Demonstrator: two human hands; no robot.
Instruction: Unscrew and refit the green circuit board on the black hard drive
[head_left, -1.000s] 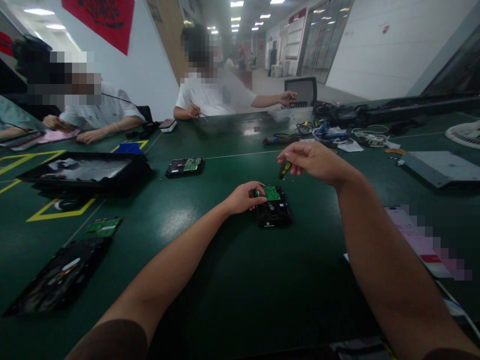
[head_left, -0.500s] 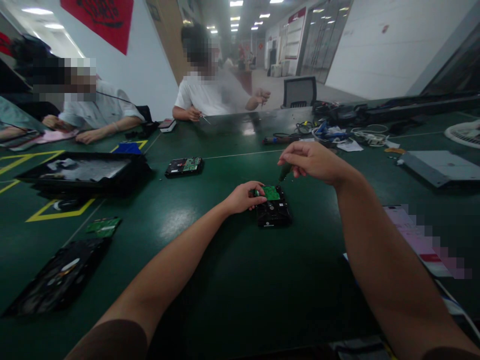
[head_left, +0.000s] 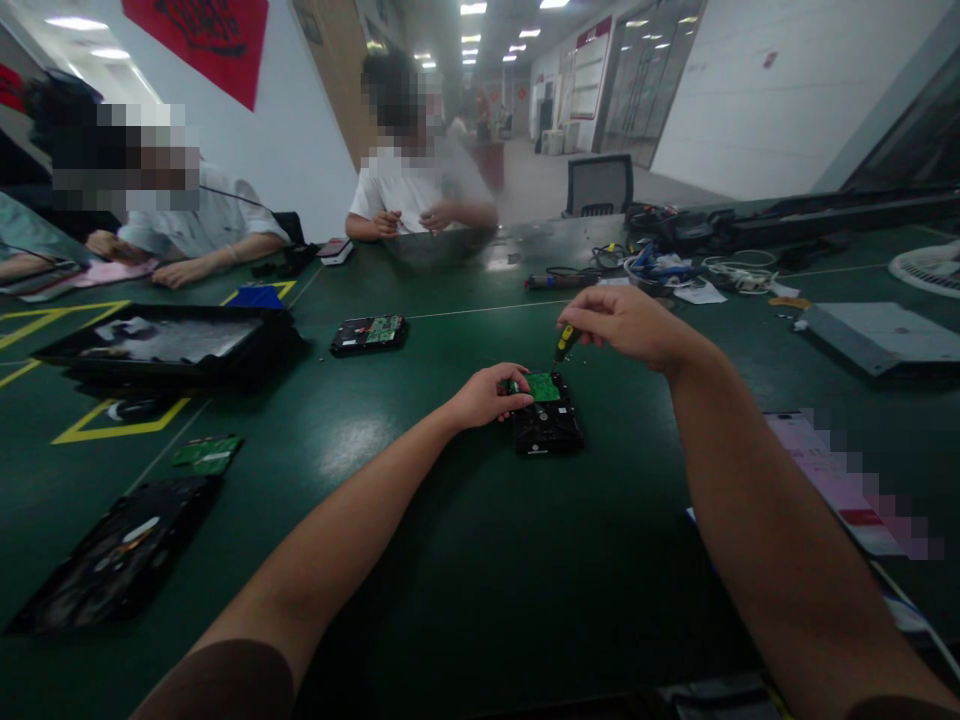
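A black hard drive [head_left: 551,430] lies on the green table in front of me, its green circuit board [head_left: 543,386] facing up. My left hand [head_left: 491,394] grips the drive's left side, thumb over the top near the board. Above the drive's far right corner, my right hand [head_left: 611,318] is closed around a screwdriver [head_left: 565,342] with a yellow and black handle. Its shaft points down at the board's right edge; whether the tip touches a screw is too small to tell. Tiny bits, perhaps screws, lie just beyond the drive.
Another hard drive [head_left: 369,333] lies farther left. Nearer left are an opened drive casing [head_left: 120,550] and a loose circuit board [head_left: 208,454]. A black tray [head_left: 172,335] stands behind them. Cables [head_left: 667,265] and a grey metal box [head_left: 885,335] lie right. Two people sit across the table.
The screwdriver's handle has turned in my right hand, its yellow side now showing. My left hand and the drive stay put. The person opposite has brought their hands closer together.
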